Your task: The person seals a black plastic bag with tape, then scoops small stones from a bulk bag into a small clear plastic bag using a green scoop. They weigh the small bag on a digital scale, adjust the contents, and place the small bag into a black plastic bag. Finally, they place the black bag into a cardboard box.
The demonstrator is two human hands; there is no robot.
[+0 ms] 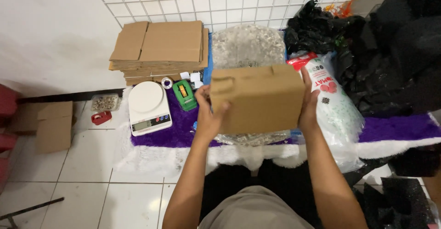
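A plain brown cardboard box (257, 99), flaps partly folded, is held above the purple mat (183, 128); the left hand (210, 114) and right hand (310, 102) each grasp one side. Left of the box sit a white scale (148, 107), green tape dispenser (184, 94) and flat cartons (161, 49).

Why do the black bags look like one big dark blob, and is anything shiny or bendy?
Head view: the crumpled black plastic bags sit in deep shade, so folds vanish; soft glare shines on the white floor tiles; the white wire grid bows from lens distortion; the plain brown cardboard box between left hand and right hand looks sharp.
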